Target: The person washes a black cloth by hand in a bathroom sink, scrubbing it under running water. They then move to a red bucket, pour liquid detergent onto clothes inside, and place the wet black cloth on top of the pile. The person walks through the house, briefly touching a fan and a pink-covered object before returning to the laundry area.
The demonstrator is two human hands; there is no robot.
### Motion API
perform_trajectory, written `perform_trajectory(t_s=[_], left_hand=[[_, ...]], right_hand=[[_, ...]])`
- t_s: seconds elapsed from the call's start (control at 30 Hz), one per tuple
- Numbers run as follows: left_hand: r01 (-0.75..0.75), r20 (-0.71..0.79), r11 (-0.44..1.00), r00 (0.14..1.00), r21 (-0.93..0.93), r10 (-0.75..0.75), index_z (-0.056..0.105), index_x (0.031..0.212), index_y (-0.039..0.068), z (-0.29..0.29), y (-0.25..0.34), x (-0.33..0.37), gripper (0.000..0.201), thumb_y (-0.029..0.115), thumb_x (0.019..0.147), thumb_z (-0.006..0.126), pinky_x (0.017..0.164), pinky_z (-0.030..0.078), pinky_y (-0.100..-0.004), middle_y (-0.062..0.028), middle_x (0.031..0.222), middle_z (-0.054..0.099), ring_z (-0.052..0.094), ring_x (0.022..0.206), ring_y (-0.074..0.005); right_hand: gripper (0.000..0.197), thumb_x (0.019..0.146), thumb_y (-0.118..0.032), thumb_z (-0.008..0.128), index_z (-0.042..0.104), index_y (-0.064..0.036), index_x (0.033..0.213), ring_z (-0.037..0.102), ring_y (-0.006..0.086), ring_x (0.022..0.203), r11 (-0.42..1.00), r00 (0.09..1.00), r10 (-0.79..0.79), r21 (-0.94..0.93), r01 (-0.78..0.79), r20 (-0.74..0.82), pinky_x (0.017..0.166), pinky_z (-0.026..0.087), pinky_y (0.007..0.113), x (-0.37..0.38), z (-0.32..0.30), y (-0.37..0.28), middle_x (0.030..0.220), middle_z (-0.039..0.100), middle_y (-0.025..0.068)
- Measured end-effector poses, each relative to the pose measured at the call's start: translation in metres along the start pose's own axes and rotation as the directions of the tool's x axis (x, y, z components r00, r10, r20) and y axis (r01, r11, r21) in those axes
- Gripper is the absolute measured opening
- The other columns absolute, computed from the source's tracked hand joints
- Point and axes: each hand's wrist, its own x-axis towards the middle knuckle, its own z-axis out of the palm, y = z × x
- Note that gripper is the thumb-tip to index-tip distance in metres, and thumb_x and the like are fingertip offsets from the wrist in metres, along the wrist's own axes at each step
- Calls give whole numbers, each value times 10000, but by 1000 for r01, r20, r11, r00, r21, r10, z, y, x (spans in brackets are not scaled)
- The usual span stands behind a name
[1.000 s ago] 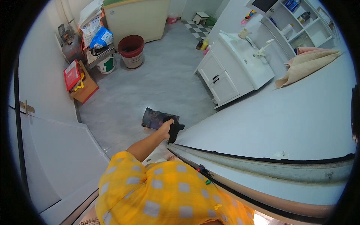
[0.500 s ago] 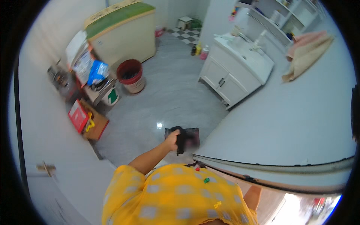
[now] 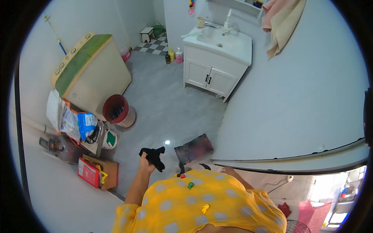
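Note:
A crumpled black cloth (image 3: 155, 157) hangs from my left hand (image 3: 145, 163), whose fingers are closed on its near left end. Its exact kind does not show. Hand and cloth are above the grey floor, left of a dark mat (image 3: 198, 148) with a blurred reddish patch. My right hand (image 3: 228, 171) is low on the right, close to the lower edge of the white wall or door panel. Its fingers are too small and partly hidden, so whether it touches that edge or holds anything is unclear.
A red bucket (image 3: 116, 109) with dark contents stands by the cream and green washing machine (image 3: 97, 73). Bags crowd a small stand (image 3: 96, 145) beside a cardboard box (image 3: 110, 173). The white sink cabinet (image 3: 210, 75) is at the far wall, with several bottles (image 3: 171, 55) left of it.
My view has turned, and the room's things have shifted in the picture. The black cloth has moved left, away from over the mat, still in my left hand. My right hand has come into view.

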Motion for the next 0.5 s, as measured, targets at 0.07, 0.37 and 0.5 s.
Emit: perform_trajectory(t_s=[0.07,0.37,0.5], left_hand=[[-4,-60,999,998,41,7,532,976,6,1,13,-11,388,357,914,381,828,459,-441,-138,942,587,559,887,-305],[66,-34,996,997,63,-64,562,892,22,-15,84,72,358,372,870,491,826,455,-437,-127,867,600,562,870,-305],[146,-66,977,988,155,-137,569,887,22,23,129,126,336,350,859,503,779,462,-408,-132,853,604,561,816,-296]], right_hand=[[383,853,-352,483,606,-38,1035,551,325,1013,990,987,-138,13,139,-87,874,432,384,27,-46,-49,1087,591,177],[295,853,-240,542,566,15,999,571,346,904,970,934,-194,85,229,-301,781,447,423,160,-99,-127,964,607,182],[266,851,-243,535,570,0,954,603,319,779,907,923,-126,334,256,-365,706,470,411,211,-46,-91,849,624,152]])
